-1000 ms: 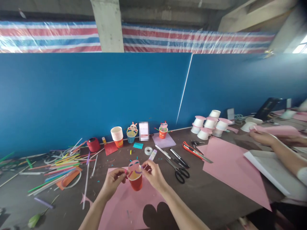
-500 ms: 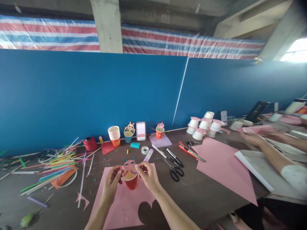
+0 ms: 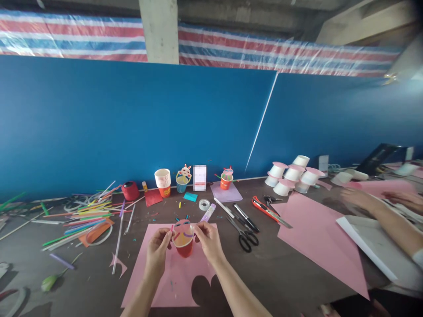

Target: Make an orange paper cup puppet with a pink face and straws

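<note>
While both hands are raised just above the pink paper sheet (image 3: 158, 290) on the dark table (image 3: 291, 273), a small red paper cup with a pink paper face (image 3: 183, 240) is held between them. The left hand (image 3: 157, 253) is closed narrowly, its fingertips pinching the cup's left rim, where a short pink strip is seen. The right hand (image 3: 207, 241) is likewise nearly closed, thumb and forefinger pressed to the right edge of the pink face.

The cup is kept upright, red below, with a round pink disc fixed at the front of its mouth; a purple curved line and an orange patch are marked on the disc, and small dark pieces stick up from its top. A purple glue stick (image 3: 208, 214) lies just beyond it, and black-handled scissors (image 3: 246, 237) lie to the right.

Compared with half a second earlier, the same two-handed pinch is kept and the cup is held at much the same spot over the sheet; only the view has been shifted slightly. At the right edge, another person's arm (image 3: 390, 224) is stretched over pink paper.
</note>
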Available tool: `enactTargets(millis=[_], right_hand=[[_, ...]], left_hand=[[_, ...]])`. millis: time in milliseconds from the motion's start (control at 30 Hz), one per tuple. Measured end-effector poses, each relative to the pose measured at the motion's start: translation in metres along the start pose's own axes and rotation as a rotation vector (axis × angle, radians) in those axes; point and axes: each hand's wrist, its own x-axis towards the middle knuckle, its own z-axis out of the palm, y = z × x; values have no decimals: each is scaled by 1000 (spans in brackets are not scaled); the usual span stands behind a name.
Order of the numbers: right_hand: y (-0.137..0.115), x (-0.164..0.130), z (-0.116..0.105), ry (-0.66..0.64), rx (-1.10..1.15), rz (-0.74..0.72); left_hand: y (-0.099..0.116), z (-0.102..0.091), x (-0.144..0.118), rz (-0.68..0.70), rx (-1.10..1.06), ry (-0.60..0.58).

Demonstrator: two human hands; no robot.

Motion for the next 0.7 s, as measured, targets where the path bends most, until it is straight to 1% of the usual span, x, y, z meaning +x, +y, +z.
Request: enactTargets(millis=[167, 300, 400, 533, 700], right_hand=[[-2, -2, -2, -40, 12, 15], [-2, 0, -8, -108, 47, 83], [-1, 4, -12, -132, 52, 113], [-2, 10, -16, -155, 58, 123], [-3, 16, -22, -230, 68, 107]], left_hand=[[5, -1, -2, -41, -35, 9], [11, -1, -2, -71, -13, -11], [13, 1, -2, -83, -3, -25], [15, 5, -2, -81, 21, -35], [17, 11, 1, -71, 111, -86]])
